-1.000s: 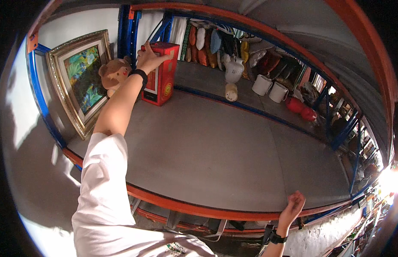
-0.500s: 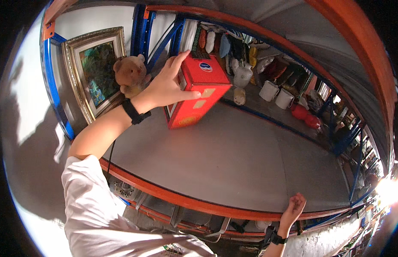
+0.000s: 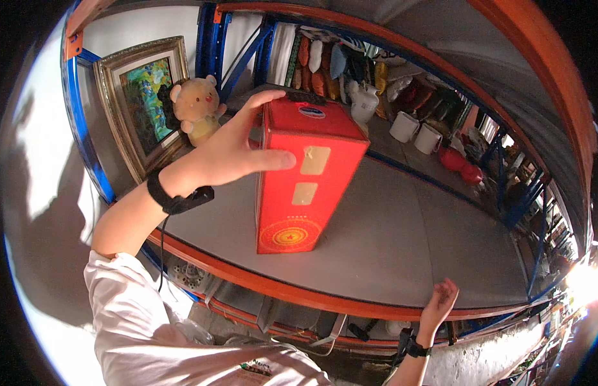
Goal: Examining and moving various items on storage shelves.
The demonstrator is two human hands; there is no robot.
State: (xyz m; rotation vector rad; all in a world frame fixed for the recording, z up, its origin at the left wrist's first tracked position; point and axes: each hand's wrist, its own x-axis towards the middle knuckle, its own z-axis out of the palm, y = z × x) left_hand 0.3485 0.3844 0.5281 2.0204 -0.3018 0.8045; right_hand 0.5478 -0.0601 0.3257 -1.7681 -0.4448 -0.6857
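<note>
My left hand [image 3: 231,154] is closed on a tall red cardboard box [image 3: 294,222] standing on the grey shelf board [image 3: 402,248]. Its thumb presses the side facing me and the fingers reach over the far top edge. Two pale rectangular patches and a round gold emblem mark that side; a dark strip and an oval sticker lie on top. Over the front rim of the shelf, at the lower right, my right hand [image 3: 440,301] is held up, its fingers loosely bent and apart, with nothing in it.
A gold-framed painting [image 3: 146,106] and a teddy bear [image 3: 197,108] stand at the back left. Beyond the board are a white jug [image 3: 364,103], white mugs [image 3: 404,127] and red round objects [image 3: 460,165]. An orange beam [image 3: 280,291] edges the shelf; blue posts [image 3: 209,48] rise behind.
The red box has come nearer to me, turned so its patterned side faces me more. My left hand has moved back with it. My right hand is slightly higher.
</note>
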